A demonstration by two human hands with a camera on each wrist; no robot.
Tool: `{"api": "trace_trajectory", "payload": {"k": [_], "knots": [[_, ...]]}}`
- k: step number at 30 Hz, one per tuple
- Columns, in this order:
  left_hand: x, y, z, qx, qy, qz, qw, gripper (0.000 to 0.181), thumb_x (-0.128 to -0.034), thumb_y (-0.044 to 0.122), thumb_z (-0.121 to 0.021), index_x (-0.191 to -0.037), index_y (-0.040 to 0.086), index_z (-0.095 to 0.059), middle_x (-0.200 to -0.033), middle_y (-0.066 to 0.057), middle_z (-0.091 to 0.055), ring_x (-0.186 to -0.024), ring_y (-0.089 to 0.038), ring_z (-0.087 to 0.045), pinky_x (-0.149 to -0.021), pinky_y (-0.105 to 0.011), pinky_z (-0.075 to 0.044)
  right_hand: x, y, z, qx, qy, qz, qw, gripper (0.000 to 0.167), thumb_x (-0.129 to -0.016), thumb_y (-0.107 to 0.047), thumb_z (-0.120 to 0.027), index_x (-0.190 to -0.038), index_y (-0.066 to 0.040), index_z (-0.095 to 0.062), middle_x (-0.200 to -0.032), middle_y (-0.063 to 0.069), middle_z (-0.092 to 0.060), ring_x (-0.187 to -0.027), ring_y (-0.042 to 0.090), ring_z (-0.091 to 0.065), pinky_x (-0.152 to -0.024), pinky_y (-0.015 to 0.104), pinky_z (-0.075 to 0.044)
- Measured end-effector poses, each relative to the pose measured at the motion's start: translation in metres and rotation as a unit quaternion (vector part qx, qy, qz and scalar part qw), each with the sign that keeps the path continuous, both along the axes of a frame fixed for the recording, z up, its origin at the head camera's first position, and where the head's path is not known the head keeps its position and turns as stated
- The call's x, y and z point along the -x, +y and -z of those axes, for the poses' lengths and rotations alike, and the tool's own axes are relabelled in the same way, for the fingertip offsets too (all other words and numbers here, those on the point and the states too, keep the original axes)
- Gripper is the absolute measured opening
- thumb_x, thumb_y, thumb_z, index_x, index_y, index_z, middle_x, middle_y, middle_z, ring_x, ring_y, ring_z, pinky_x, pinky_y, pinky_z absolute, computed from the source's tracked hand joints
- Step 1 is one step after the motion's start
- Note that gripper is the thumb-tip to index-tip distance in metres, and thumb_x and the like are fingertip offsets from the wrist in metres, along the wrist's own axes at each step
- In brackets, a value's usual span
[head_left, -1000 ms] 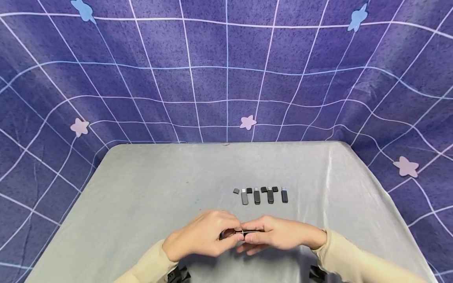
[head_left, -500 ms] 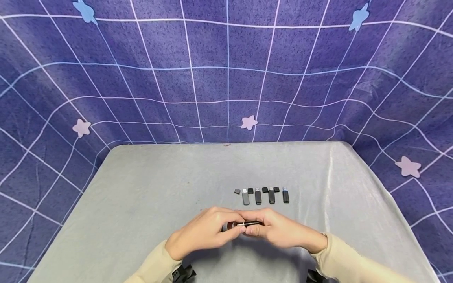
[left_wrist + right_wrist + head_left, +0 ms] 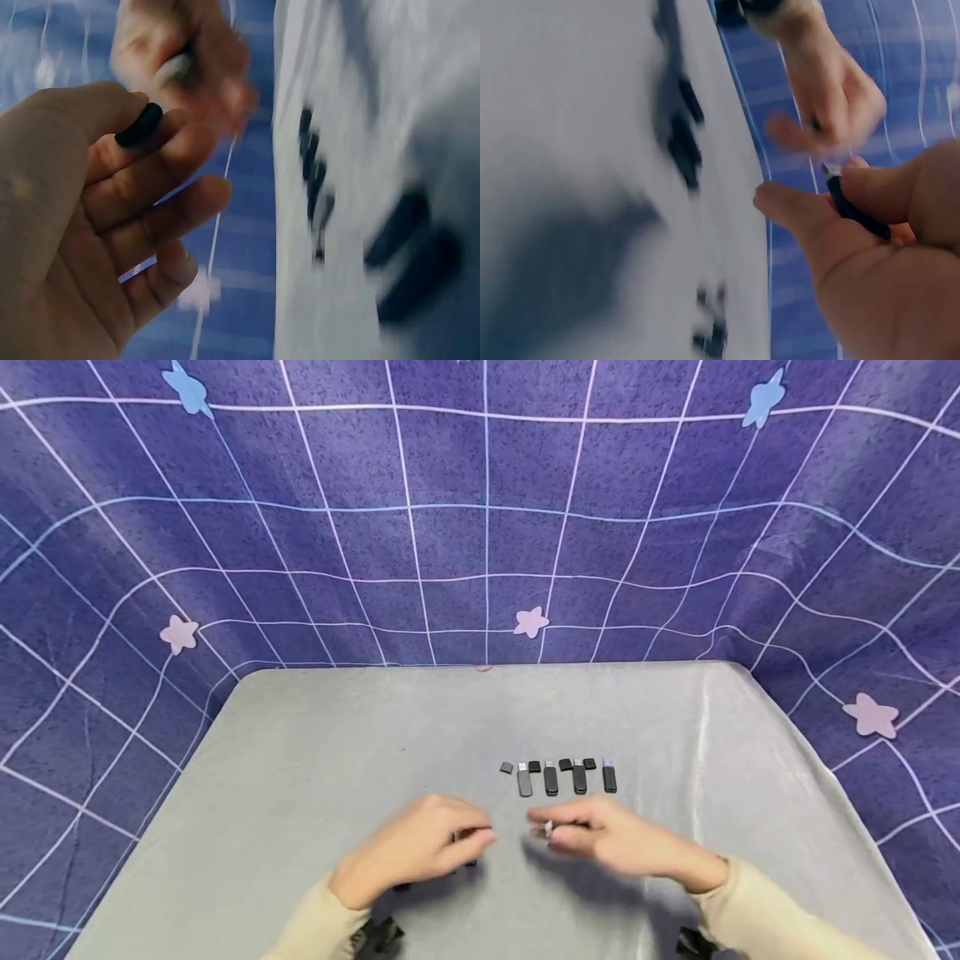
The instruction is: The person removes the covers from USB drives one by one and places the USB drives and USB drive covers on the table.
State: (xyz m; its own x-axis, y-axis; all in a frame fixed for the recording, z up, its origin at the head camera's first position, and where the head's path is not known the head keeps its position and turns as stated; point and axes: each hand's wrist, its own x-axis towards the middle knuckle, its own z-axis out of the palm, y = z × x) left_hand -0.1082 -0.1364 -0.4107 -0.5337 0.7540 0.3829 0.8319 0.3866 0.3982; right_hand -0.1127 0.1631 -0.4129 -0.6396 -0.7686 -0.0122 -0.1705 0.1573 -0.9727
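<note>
Over a grey surface [image 3: 337,735], a person's two hands faced each other, apart, fingertips inward. Thumb and forefinger of the left hand [image 3: 416,847] were closed on a small black cap [image 3: 140,126], while the other three fingers were bent loosely, as the left wrist view showed. The right hand [image 3: 618,839] pinched a dark drive [image 3: 846,206] between thumb and fingers, its metal plug [image 3: 830,171] jutting from the grip toward the left hand. Both hands were raised above the surface, casting soft shadows.

Beyond the right hand stretched a row of four drives, their plugs pointing away from the person: a grey drive [image 3: 524,782] at the left, then three black drives [image 3: 580,779], the one farthest right with a blue plug [image 3: 607,763]. A grey cap [image 3: 507,767] lay left of the grey drive, and three black caps [image 3: 534,767] lay between neighbouring drives, near the plug ends. Near the left hand, two dark items [image 3: 401,229] lay side by side on the surface, too blurred to identify. Cream sleeves [image 3: 765,906] covered both forearms, and a purple curtain [image 3: 450,543] with pale lines and stars rose behind.
</note>
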Motion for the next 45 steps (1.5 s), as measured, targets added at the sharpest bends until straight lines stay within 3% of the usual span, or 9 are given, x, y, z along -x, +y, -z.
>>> {"api": "trace_trajectory", "payload": {"k": [4, 7, 9, 14, 21, 29, 33, 45], "knots": [[0.002, -0.033, 0.000, -0.036, -0.037, -0.061, 0.9968, 0.010, -0.1018, 0.018, -0.065, -0.099, 0.022, -0.074, -0.083, 0.017, -0.063, -0.071, 0.006, -0.052, -0.063, -0.016, -0.050, 0.006, 0.027, -0.006, -0.007, -0.050, 0.084, 0.9952, 0.045, -0.110, -0.014, -0.048, -0.147, 0.011, -0.046, -0.117, 0.037, -0.066, -0.106, 0.039, -0.072, -0.089, 0.038, -0.061], [0.002, -0.043, -0.001, -0.052, -0.047, -0.076, 0.9947, 0.014, -0.1002, 0.015, -0.066, -0.107, 0.023, -0.075, -0.086, 0.017, -0.063, -0.073, 0.003, -0.053, -0.059, -0.020, -0.050, 0.009, 0.034, -0.010, -0.033, -0.012, 0.107, 0.9936, 0.041, -0.111, -0.019, -0.047, -0.145, 0.004, -0.052, -0.090, 0.021, -0.068, -0.081, 0.027, -0.073, -0.074, 0.037, -0.063], [0.002, -0.043, -0.004, -0.052, -0.041, -0.078, 0.9947, 0.019, -0.0973, 0.012, -0.066, -0.110, 0.024, -0.074, -0.089, 0.016, -0.064, -0.076, 0.002, -0.054, -0.059, -0.016, -0.048, 0.009, 0.032, -0.011, -0.044, 0.013, 0.117, 0.9921, 0.037, -0.111, -0.017, -0.045, -0.141, 0.000, -0.057, -0.083, 0.012, -0.063, -0.073, 0.019, -0.068, -0.066, 0.035, -0.061], [0.000, -0.037, -0.009, -0.043, -0.011, -0.092, 0.9948, 0.028, -0.0885, 0.007, -0.069, -0.111, 0.023, -0.073, -0.099, 0.011, -0.071, -0.082, 0.000, -0.057, -0.068, -0.014, -0.049, 0.005, 0.027, -0.016, -0.047, 0.040, 0.135, 0.9889, 0.036, -0.104, -0.003, -0.042, -0.133, -0.002, -0.064, -0.089, 0.009, -0.063, -0.077, 0.013, -0.063, -0.063, 0.029, -0.056], [0.000, -0.031, -0.016, -0.023, 0.009, -0.118, 0.9927, 0.033, -0.0897, 0.017, -0.077, -0.122, 0.014, -0.071, -0.112, 0.005, -0.076, -0.095, -0.006, -0.071, -0.082, -0.027, -0.060, 0.003, 0.022, -0.017, -0.046, 0.072, 0.158, 0.9837, 0.024, -0.094, -0.003, -0.064, -0.117, -0.006, -0.069, -0.105, 0.009, -0.077, -0.098, 0.012, -0.071, -0.084, 0.024, -0.057], [0.008, -0.029, -0.021, -0.030, 0.077, -0.119, 0.9895, 0.025, -0.0868, 0.017, -0.080, -0.111, 0.017, -0.076, -0.107, 0.008, -0.073, -0.099, -0.010, -0.069, -0.087, -0.030, -0.058, 0.002, 0.015, -0.022, -0.052, 0.046, 0.214, 0.9743, 0.028, -0.085, -0.016, -0.084, -0.104, -0.004, -0.066, -0.089, 0.008, -0.074, -0.079, 0.013, -0.072, -0.069, 0.025, -0.058], [0.012, -0.030, -0.024, -0.036, 0.088, -0.125, 0.9876, 0.031, -0.0868, 0.015, -0.080, -0.117, 0.014, -0.074, -0.111, 0.005, -0.073, -0.098, -0.011, -0.069, -0.086, -0.030, -0.059, 0.004, 0.010, -0.022, -0.048, 0.050, 0.223, 0.9723, 0.029, -0.083, -0.016, -0.085, -0.103, -0.003, -0.068, -0.087, 0.008, -0.073, -0.074, 0.012, -0.070, -0.068, 0.025, -0.058], [0.015, -0.029, -0.022, -0.034, 0.091, -0.154, 0.9832, 0.023, -0.0862, 0.017, -0.082, -0.108, 0.015, -0.076, -0.108, 0.005, -0.075, -0.101, -0.013, -0.071, -0.090, -0.033, -0.059, 0.009, 0.003, -0.019, -0.038, 0.031, 0.215, 0.9754, 0.031, -0.085, -0.015, -0.083, -0.107, 0.001, -0.069, -0.090, 0.010, -0.072, -0.072, 0.011, -0.067, -0.066, 0.026, -0.058]]}}
